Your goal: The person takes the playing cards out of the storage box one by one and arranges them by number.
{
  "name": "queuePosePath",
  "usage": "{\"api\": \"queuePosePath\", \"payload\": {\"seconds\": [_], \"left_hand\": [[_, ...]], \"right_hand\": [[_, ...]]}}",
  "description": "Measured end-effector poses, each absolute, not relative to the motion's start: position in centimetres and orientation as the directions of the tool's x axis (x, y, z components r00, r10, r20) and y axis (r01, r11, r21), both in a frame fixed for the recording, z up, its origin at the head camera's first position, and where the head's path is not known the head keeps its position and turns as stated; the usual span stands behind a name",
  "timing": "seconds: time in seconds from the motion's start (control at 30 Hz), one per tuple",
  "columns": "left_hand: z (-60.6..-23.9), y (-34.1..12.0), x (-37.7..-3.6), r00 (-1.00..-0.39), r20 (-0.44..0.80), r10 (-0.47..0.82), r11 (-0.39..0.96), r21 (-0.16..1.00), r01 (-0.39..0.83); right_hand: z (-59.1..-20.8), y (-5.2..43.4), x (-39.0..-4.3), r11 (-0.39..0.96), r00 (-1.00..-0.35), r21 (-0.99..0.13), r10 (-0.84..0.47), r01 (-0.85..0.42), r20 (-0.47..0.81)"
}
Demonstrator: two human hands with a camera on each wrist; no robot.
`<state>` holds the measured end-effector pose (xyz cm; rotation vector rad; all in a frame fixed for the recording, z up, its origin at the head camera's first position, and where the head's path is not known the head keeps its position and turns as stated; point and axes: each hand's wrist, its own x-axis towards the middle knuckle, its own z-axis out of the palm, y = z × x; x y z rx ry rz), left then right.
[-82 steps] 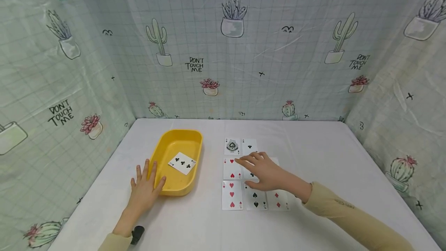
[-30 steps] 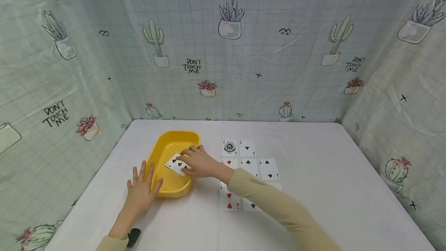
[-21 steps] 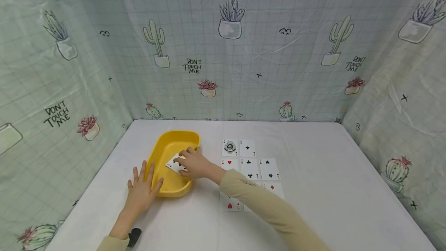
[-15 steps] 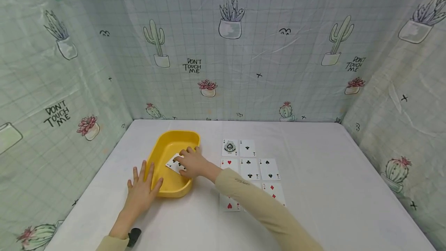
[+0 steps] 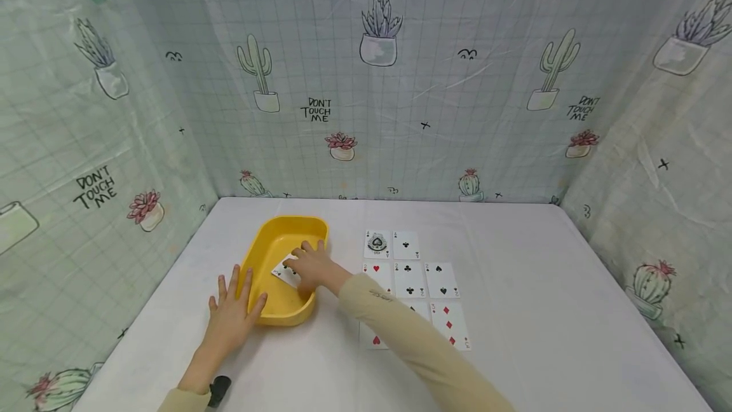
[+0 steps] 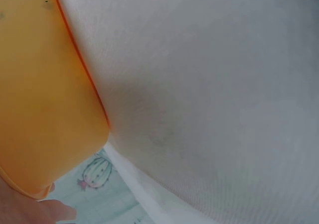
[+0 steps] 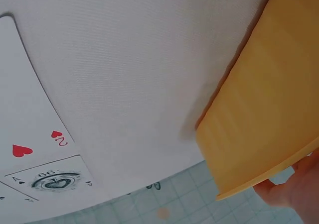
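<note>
A yellow plastic tray [image 5: 286, 309] stands on the left part of the white table. Inside it lies a playing card [image 5: 284, 273] with clubs on its face, largely covered by my right hand [image 5: 313, 268]. The right fingers bend down over the card, and the thumb sits near its right side; the contact beneath is hidden. My left hand [image 5: 231, 313] rests with spread fingers on the tray's left rim. In the left wrist view, the tray [image 6: 45, 94] hides most of that hand. The right wrist view has the right hand [image 7: 301, 189] behind the tray rim.
Playing cards lie face up in rows right of the tray: ace of spades [image 5: 377, 245] and ace of clubs [image 5: 406, 245], several twos including the two of spades [image 5: 441, 280], and threes including the three of diamonds [image 5: 450, 325]. My right sleeve [image 5: 406, 342] covers some. Patterned cloth hangs behind.
My right hand came from above the card rows into the tray, onto the clubs card. Lately its thumb has drawn inward, and the sleeve has swung left. The left hand stays on the rim.
</note>
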<state>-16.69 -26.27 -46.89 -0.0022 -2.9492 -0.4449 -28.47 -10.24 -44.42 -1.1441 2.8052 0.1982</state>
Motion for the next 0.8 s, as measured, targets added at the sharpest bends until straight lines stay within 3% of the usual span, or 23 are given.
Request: {"api": "queuePosePath", "payload": {"seconds": [0.47,0.8], "left_hand": [[-46.8,-26.0,-16.8,-0.988,0.151,-0.023,0.951,0.307,0.024],[-46.8,-26.1,-16.8,-0.988,0.155,-0.018,0.954,0.297,0.03]], "right_hand": [[-44.2,-10.9,-28.2,0.758,-0.794,0.238,-0.59,-0.607,-0.146],[-44.7,-11.6,-28.4,0.753,-0.793,0.251,-0.591,-0.608,-0.147]]}}
